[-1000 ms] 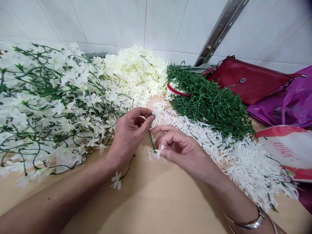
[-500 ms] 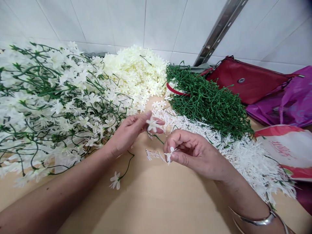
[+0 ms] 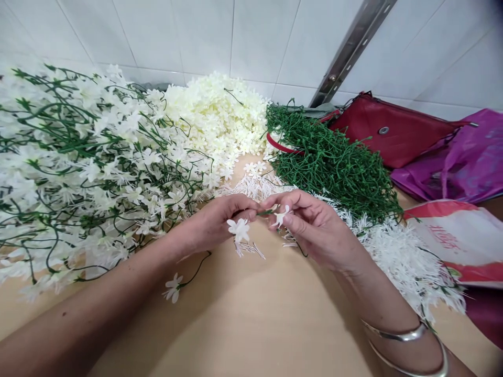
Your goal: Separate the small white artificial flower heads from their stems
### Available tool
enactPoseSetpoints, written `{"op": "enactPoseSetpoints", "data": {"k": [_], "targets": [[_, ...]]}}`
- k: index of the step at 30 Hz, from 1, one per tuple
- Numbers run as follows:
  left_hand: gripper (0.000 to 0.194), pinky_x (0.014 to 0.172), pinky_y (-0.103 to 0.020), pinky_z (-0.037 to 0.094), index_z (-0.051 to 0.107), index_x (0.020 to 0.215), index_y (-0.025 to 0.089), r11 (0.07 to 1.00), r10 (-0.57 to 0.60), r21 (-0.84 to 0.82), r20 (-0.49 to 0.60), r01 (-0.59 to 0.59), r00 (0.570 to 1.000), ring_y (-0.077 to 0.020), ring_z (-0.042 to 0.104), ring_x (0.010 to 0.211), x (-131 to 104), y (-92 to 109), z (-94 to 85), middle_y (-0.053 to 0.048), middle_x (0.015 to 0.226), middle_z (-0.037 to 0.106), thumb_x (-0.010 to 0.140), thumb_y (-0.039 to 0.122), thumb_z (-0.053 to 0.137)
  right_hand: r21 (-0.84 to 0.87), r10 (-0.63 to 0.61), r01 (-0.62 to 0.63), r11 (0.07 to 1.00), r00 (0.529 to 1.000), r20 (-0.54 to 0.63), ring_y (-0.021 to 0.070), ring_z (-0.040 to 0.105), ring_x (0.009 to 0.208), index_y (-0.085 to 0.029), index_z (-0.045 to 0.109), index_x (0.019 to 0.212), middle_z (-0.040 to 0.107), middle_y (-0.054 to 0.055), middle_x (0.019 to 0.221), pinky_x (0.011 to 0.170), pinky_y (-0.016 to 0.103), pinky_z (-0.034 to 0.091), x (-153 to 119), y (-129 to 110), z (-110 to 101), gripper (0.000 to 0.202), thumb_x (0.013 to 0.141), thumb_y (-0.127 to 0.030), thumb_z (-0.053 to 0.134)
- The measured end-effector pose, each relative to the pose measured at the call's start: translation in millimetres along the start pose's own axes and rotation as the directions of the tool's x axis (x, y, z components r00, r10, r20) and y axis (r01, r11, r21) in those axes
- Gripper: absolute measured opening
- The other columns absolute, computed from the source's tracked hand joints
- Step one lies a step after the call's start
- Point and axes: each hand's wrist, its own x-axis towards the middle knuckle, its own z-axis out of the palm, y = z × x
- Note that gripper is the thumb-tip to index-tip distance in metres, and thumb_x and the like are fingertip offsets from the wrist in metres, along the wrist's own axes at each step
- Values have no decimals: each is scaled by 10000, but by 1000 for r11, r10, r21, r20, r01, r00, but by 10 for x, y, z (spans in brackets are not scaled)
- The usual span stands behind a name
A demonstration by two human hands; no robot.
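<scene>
Both of my hands meet fingertip to fingertip above the table. My left hand (image 3: 218, 222) is closed, with a white artificial flower head (image 3: 238, 229) showing just below its fingers. A pinch of my right hand (image 3: 314, 230) holds a small white blossom piece (image 3: 282, 215). The tip of a green plastic stem (image 3: 266, 212) lies between the fingertips; its thin end hangs below the right hand. Beneath the hands, several thin white stamen pieces (image 3: 251, 250) rest on the table (image 3: 236, 314). A finished-looking flower on a stem (image 3: 173, 288) lies under my left forearm.
At left spreads a big heap of stemmed white flowers (image 3: 90, 167). Loose cream petals (image 3: 220, 110) are piled at the back, with green stems (image 3: 334, 162) and white stamens (image 3: 408, 262) on the right. Beyond are a red bag (image 3: 404, 131), a purple plastic bag (image 3: 451, 162) and a red-white packet (image 3: 451, 235).
My hands have come together, the right moving up and the left slightly down. The green stem between them now sits at the fingertips. The flower head at my left hand has dropped lower.
</scene>
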Motion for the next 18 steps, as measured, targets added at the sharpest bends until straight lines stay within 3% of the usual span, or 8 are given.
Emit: {"op": "enactPoseSetpoints", "data": {"k": [4,9,14,18], "targets": [[248,590,-239,378,619,869,167,997,11,76,-87,-4,996,-124,466,686,-2,-19,39,-5,780,547,990,329,475,26,28,-24,999,989,-148,108,598,684,-214,681,808,687,18,950,690,272,505,20,12,-13,261,766,-405,853],[315,595,-258,378,609,805,170,986,36,164,-144,-12,989,-132,457,672,8,-3,65,-1,744,501,1008,370,475,0,92,-93,996,982,-164,139,586,673,-217,692,820,664,4,771,657,280,481,25,18,-1,312,735,-462,864],[337,754,-312,467,651,938,191,941,109,328,-76,-78,991,-187,534,833,-15,67,68,-31,839,565,1046,397,407,8,94,-94,996,981,-171,142,584,663,-218,687,822,657,0,736,650,284,478,18,8,3,321,738,-477,858],[396,819,-328,469,655,987,186,928,119,360,-34,-99,992,-196,553,882,-29,65,70,-38,880,569,1065,374,315,30,114,-111,993,977,-179,135,582,664,-212,691,819,646,-6,734,645,275,472,21,2,-2,339,716,-477,875]]}}
